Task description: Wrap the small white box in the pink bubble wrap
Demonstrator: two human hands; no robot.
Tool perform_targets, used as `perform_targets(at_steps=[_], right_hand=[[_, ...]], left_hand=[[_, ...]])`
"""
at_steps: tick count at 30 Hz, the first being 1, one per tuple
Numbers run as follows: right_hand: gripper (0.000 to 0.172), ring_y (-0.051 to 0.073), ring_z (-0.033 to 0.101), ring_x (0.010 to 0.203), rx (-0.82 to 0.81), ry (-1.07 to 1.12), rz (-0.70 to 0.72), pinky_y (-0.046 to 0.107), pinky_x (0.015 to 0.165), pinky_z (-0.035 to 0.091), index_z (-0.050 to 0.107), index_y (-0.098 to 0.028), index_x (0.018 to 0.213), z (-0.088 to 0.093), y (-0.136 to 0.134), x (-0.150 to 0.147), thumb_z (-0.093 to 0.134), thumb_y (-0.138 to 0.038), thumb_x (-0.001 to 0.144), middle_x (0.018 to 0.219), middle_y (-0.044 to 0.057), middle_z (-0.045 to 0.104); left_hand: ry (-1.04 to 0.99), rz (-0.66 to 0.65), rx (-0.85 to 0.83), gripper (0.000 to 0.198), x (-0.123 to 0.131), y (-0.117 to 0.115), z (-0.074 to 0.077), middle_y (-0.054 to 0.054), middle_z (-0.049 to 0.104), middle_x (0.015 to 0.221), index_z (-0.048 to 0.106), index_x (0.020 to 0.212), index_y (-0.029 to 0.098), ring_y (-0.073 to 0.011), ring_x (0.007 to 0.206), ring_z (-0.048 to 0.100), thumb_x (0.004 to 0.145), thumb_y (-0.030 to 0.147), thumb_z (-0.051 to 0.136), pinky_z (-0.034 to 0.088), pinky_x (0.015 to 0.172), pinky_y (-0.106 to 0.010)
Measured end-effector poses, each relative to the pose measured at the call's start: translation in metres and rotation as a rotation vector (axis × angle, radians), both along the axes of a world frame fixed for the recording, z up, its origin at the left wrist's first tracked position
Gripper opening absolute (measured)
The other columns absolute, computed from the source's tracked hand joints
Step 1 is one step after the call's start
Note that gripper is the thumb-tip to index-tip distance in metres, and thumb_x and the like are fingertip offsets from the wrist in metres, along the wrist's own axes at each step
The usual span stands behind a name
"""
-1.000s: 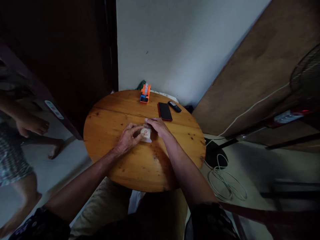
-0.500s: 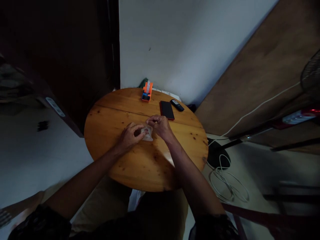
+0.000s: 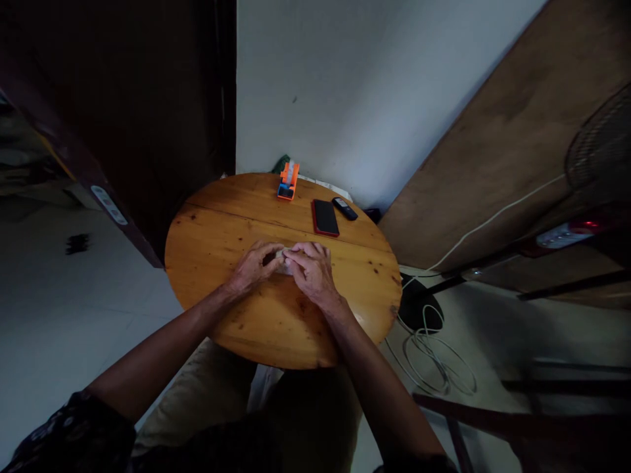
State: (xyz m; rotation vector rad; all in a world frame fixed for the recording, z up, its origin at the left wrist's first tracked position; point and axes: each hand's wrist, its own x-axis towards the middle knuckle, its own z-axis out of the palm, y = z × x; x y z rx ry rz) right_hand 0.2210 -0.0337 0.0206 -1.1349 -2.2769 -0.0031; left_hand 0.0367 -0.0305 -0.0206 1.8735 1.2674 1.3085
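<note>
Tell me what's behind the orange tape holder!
Behind the tape holder, a green thing peeks out by the wall. The rest is covered, so I can't say what it is.

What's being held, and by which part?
A small pale packet, by its left side in the left grip; the right grip is at its right, exact contact hidden.

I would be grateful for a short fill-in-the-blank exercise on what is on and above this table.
1. The tape dispenser near the far edge of the wooden table is mostly ____, with some blue.
2. The larger black device has a ____ edge.
3. The smaller black device lies just to the ____ of the larger one.
4. A small pale packet is between the right hand and the ____ hand.

Missing words: orange; red; right; left.
</note>
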Motion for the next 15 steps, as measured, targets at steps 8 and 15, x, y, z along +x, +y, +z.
perform_targets(at_steps=[8,15], right_hand=[[0.023,0.025,0.056,0.11,0.103,-0.063,-0.013,0.045,0.098,0.034,0.073,-0.024,0.11,-0.0043,-0.0079,-0.0033,0.056,-0.027,0.095,0.117,0.006,0.072],[0.018,0.024,0.06,0.107,0.079,0.062,-0.024,0.042,0.095,0.038,0.071,-0.024,0.103,-0.0054,-0.0069,-0.0006,0.057,-0.028,0.092,0.114,0.007,0.073]], left_hand=[[-0.052,-0.038,-0.033,0.026,-0.0039,0.0049,-0.0023,-0.006,0.07,0.1,0.074,0.107,0.021,-0.0196,0.093,0.065,0.086,0.033,0.068,0.053,0.086,-0.033],[-0.037,-0.043,-0.02,0.031,-0.0042,0.0012,-0.0007,-0.007,0.07,0.098,0.075,0.109,0.021,-0.0211,0.094,0.063,0.086,0.039,0.066,0.052,0.086,-0.034]])
